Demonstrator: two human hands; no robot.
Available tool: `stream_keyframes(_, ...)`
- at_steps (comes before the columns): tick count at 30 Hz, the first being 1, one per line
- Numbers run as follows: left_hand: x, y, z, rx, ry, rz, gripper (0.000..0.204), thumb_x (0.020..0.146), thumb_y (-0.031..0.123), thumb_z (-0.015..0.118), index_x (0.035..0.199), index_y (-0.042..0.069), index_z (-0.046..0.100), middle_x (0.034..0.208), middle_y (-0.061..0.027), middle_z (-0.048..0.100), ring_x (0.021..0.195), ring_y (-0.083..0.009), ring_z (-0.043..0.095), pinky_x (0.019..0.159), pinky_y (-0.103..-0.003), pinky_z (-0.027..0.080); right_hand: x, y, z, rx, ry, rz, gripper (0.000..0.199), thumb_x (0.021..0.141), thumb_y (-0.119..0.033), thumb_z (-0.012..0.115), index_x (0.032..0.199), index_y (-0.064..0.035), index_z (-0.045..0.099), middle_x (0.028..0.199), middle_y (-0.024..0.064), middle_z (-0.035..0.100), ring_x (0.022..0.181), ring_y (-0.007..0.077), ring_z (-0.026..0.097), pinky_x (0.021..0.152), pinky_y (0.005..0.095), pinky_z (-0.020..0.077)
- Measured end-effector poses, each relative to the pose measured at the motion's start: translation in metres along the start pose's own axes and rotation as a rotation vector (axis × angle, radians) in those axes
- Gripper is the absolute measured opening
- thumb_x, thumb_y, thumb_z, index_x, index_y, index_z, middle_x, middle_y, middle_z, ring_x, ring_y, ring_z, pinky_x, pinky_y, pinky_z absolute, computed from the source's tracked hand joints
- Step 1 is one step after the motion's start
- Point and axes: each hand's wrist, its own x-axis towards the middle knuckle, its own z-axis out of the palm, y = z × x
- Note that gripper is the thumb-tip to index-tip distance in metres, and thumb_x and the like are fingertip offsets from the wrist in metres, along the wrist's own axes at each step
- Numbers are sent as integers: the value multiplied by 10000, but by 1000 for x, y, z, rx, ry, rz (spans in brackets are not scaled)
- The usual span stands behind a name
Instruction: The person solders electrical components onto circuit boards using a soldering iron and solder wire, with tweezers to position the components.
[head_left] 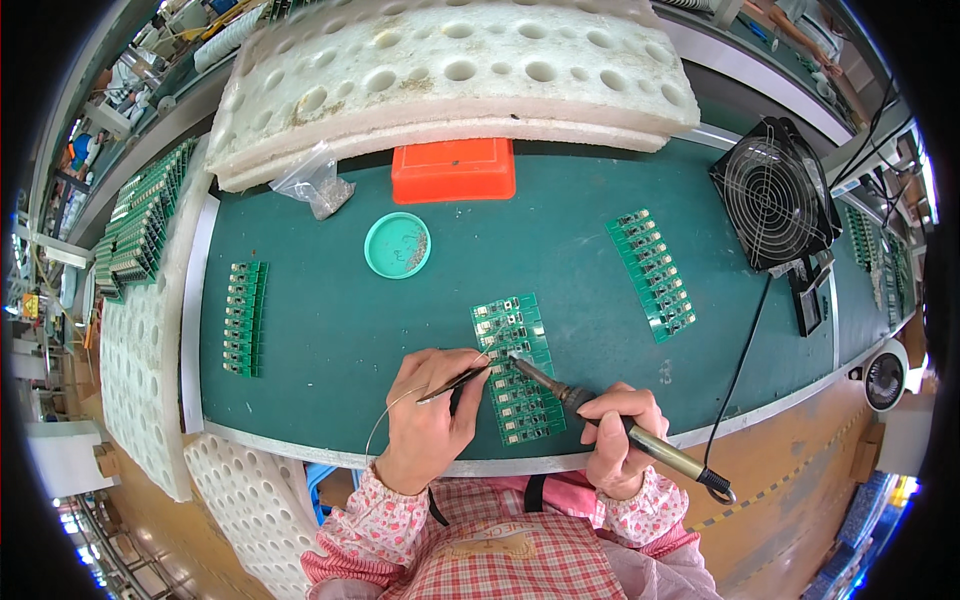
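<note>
A green circuit board (535, 335) with rows of small parts lies near the front edge of the table. My left hand (422, 430) is closed on dark tweezers (450, 384), their tips over the left side of the board. A thin wire (376, 428), like solder wire, loops out from the same fingers toward the board. In my right hand (625, 445) is a soldering iron (655, 446), gripped like a pen. Its tip reaches the middle of the board close to the tweezers; whether it touches a joint is too small to tell.
Farther off stand a round teal dish (398, 246) of tiny parts, a red box (453, 170) and a plastic bag (318, 183). More boards lie left (245, 320) and right (653, 275). A black fan (776, 195) stands back right; white foam blocks (450, 95) line the back.
</note>
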Motion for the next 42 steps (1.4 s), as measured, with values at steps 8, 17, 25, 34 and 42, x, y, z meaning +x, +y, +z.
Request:
stream_keyframes(8, 0, 0, 0, 0, 8, -4, 213, 786, -56, 729, 972, 40, 690, 958, -83, 725, 854, -292, 662, 766, -376, 513, 7, -5, 9, -44, -74, 33, 18, 863, -32, 641, 877, -22, 643, 689, 77, 675, 462, 170, 531, 464, 308, 438)
stream_keyframes(17, 0, 0, -1, -19, -1, -8, 225, 786, -55, 734, 983, 43, 683, 957, -81, 727, 852, -289, 662, 768, -371, 513, 14, -7, 14, -123, -143, -60, 58, 874, -87, 630, 852, -39, 656, 600, 44, 595, 452, 167, 524, 447, 305, 411)
stream_keyframes(25, 0, -1, -1, -15, -2, 4, 225, 792, -46, 738, 989, 41, 673, 951, -84, 724, 851, -292, 662, 756, -372, 517, 14, -6, 14, -150, -186, -148, 150, 902, -186, 637, 829, -58, 661, 549, 30, 530, 432, 182, 475, 429, 330, 360)
stream_keyframes(34, -1, -1, 0, -14, 6, 8, 226, 789, -54, 739, 987, 33, 674, 958, -90, 725, 850, -294, 663, 761, -373, 518, 13, -6, 5, -129, -140, -178, 95, 786, -12, 670, 876, -44, 672, 669, 34, 650, 447, 180, 522, 428, 318, 430)
stream_keyframes(42, 1, 1, -1, 7, -6, 10, 209, 789, -54, 736, 975, 29, 686, 948, -88, 721, 854, -309, 663, 773, -382, 519, 4, -9, 1, -444, -245, -129, 443, 758, -49, 788, 1185, -71, 673, 924, 99, 612, 759, 265, 613, 658, 364, 516)
